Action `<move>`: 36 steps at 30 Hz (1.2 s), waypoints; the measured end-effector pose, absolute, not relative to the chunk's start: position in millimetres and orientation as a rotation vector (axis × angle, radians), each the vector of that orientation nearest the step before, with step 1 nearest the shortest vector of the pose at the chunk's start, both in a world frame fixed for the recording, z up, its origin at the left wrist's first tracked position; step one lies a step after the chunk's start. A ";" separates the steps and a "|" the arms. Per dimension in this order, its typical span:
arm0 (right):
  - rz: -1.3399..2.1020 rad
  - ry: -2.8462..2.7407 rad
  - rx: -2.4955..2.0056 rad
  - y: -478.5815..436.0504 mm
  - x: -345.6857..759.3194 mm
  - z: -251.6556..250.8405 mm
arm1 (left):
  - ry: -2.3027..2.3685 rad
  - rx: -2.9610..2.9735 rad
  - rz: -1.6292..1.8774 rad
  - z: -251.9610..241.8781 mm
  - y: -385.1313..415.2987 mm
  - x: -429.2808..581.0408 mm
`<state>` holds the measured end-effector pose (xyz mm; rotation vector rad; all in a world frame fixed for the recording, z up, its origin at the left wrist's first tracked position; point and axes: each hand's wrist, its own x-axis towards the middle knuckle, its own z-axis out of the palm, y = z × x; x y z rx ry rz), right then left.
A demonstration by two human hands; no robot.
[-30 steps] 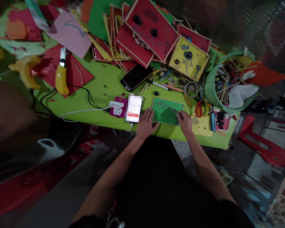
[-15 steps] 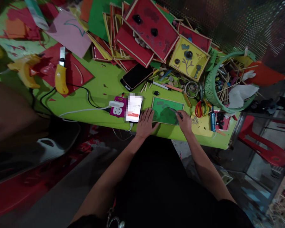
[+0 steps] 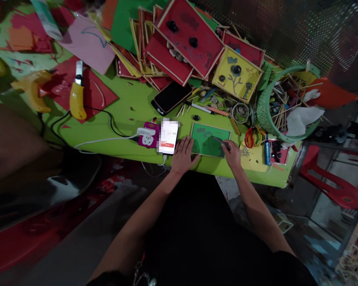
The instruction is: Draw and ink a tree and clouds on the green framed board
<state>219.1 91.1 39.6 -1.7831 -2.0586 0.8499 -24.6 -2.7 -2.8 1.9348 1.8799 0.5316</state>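
A green card with a thin wooden border (image 3: 204,146) lies flat near the table's front edge, with grey shapes drawn on its upper part. My right hand (image 3: 233,154) grips a dark pen (image 3: 217,139), its tip at the card's surface. My left hand (image 3: 183,154) lies flat with fingers stretched out, at the card's left edge. Close to its fingertips is a lit phone (image 3: 169,137) with a white cable plugged in. A small black stone (image 3: 196,117) sits just beyond the card.
Framed red cards (image 3: 191,35) are piled at the back, beside a yellow framed card (image 3: 238,73). A green basket (image 3: 264,107) of sticks stands right, near red-handled scissors (image 3: 249,137). Leftward are a purple power socket (image 3: 148,137), a yellow knife (image 3: 76,99) and a yellow glue gun (image 3: 34,89).
The pen and right hand have barely shifted over the green card. My left hand stays in place.
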 end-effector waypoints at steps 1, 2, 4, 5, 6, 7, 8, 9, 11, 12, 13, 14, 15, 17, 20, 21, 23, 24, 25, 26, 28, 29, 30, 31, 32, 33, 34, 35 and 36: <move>0.850 -2.056 -1.786 90.8 219.8 39.8 | 1.878 1.930 0.525 -3.0 -2.8 -24.6; 0.851 -2.054 -1.789 90.6 220.3 40.1 | 1.875 1.925 0.519 -3.3 -2.9 -24.6; 0.852 -2.050 -1.790 90.7 221.0 40.6 | 1.873 1.921 0.511 -3.8 -3.2 -24.6; 0.852 -2.049 -1.789 90.9 221.1 40.7 | 1.875 1.918 0.511 -4.0 -3.4 -24.6; 0.853 -2.049 -1.788 91.2 221.1 40.8 | 1.876 1.915 0.513 -4.3 -3.5 -24.6; 0.855 -2.050 -1.787 91.5 221.0 40.9 | 1.875 1.911 0.515 -4.6 -3.6 -24.6; 0.857 -2.050 -1.786 91.7 220.9 40.9 | 1.871 1.908 0.518 -4.9 -3.6 -24.6; 0.858 -2.051 -1.786 91.9 220.8 40.9 | 1.868 1.906 0.521 -5.2 -3.7 -24.6; 0.860 -2.052 -1.787 92.4 220.4 41.0 | 1.864 1.910 0.529 -5.8 -3.8 -24.6; 0.858 -2.053 -1.788 92.8 220.1 41.1 | 1.864 1.914 0.532 -5.9 -3.8 -24.5; 0.857 -2.055 -1.789 93.1 219.7 41.1 | 1.867 1.916 0.533 -5.9 -3.8 -24.4; 0.856 -2.058 -1.790 93.4 219.3 41.1 | 1.871 1.917 0.532 -5.8 -3.7 -24.3; 0.857 -2.063 -1.790 93.7 218.9 41.1 | 1.875 1.918 0.531 -5.6 -3.6 -24.1; 0.861 -2.071 -1.787 93.7 218.1 41.2 | 1.883 1.924 0.527 -4.7 -3.2 -24.0; 0.864 -2.075 -1.783 92.7 218.1 41.4 | 1.889 1.934 0.518 -3.1 -2.6 -24.0; 0.863 -2.074 -1.783 92.3 218.3 41.5 | 1.887 1.931 0.514 -2.6 -2.4 -24.1; 0.862 -2.074 -1.784 91.6 218.8 41.6 | 1.875 1.914 0.507 -2.0 -2.3 -24.3; 0.862 -2.074 -1.785 91.6 218.9 41.6 | 1.869 1.903 0.506 -1.8 -2.4 -24.3; 0.863 -2.074 -1.786 91.7 218.8 41.6 | 1.863 1.893 0.506 -1.7 -2.5 -24.3; 0.863 -2.075 -1.786 92.1 218.6 41.5 | 1.860 1.885 0.508 -1.6 -2.6 -24.3; 0.863 -2.077 -1.784 93.0 218.0 41.4 | 1.860 1.879 0.513 -1.8 -2.7 -24.2; 0.863 -2.079 -1.781 93.4 217.7 41.5 | 1.860 1.879 0.514 -1.9 -2.8 -24.2; 0.864 -2.081 -1.778 93.7 217.5 41.6 | 1.859 1.880 0.516 -2.1 -2.9 -24.2; 0.866 -2.083 -1.775 93.8 217.4 41.9 | 1.860 1.881 0.517 -2.3 -2.9 -24.2; 0.868 -2.085 -1.771 93.7 217.4 42.2 | 1.861 1.883 0.519 -2.5 -2.9 -24.2; 0.870 -2.086 -1.768 93.5 217.5 42.4 | 1.862 1.886 0.520 -2.7 -2.9 -24.2; 0.870 -2.087 -1.765 93.2 217.6 42.5 | 1.862 1.892 0.520 -2.8 -2.9 -24.2; 0.869 -2.086 -1.764 93.1 217.6 42.4 | 1.865 1.899 0.520 -2.9 -2.9 -24.3; 0.867 -2.085 -1.763 93.1 217.5 42.0 | 1.869 1.907 0.520 -2.9 -2.9 -24.3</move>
